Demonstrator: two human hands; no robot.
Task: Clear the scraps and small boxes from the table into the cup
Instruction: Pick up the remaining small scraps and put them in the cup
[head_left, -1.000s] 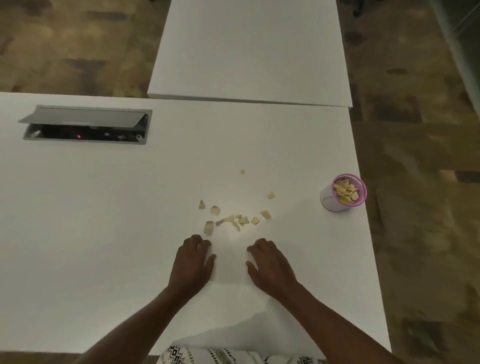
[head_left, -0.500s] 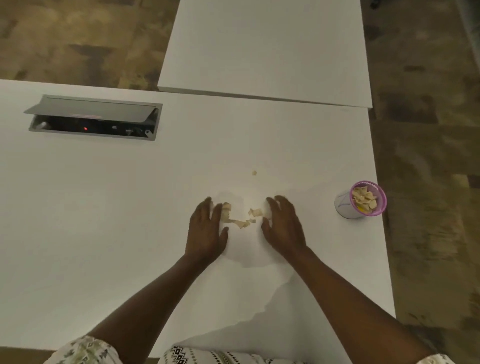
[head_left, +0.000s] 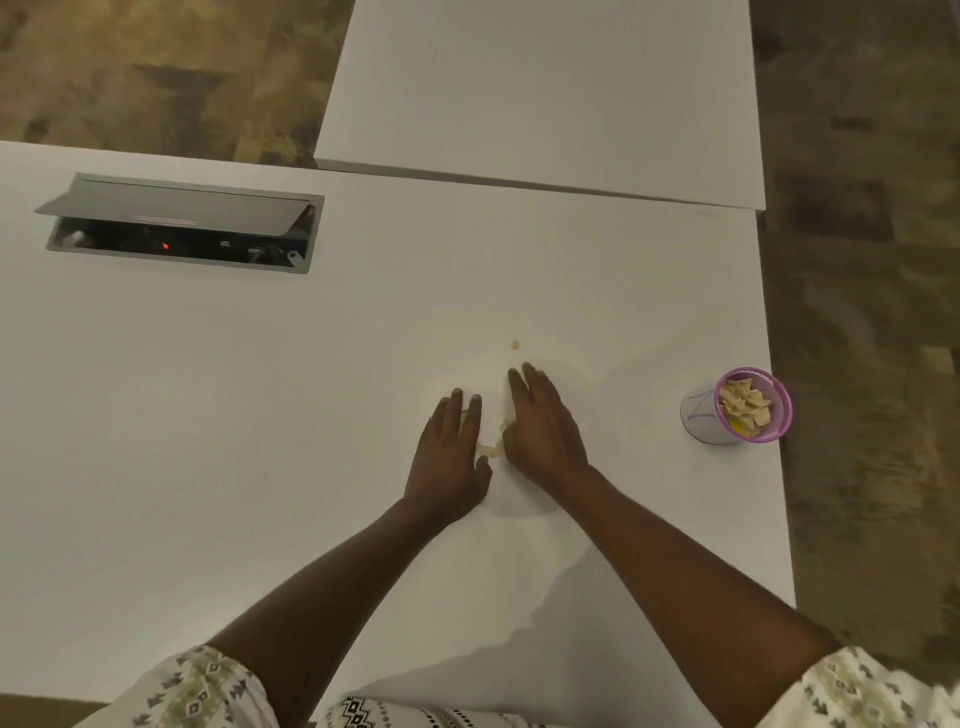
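Observation:
My left hand (head_left: 451, 451) and my right hand (head_left: 540, 422) lie flat on the white table (head_left: 260, 415), fingers stretched forward, edges almost touching. A small heap of tan scraps (head_left: 491, 449) is squeezed in the narrow gap between them; most of it is hidden under the hands. One lone scrap (head_left: 514, 345) lies just beyond my right fingertips. The clear cup with a pink rim (head_left: 737, 413) stands near the table's right edge, holding several tan scraps and something yellow.
An open grey cable hatch (head_left: 182, 228) with a red light is sunk into the table at the far left. A second white table (head_left: 545, 93) butts against the far edge. Patterned floor lies to the right, close beside the cup.
Both hands slid forward and then together, sweeping the scattered scraps into a tight heap between them. The gap between the hands has nearly closed. The cup has not moved.

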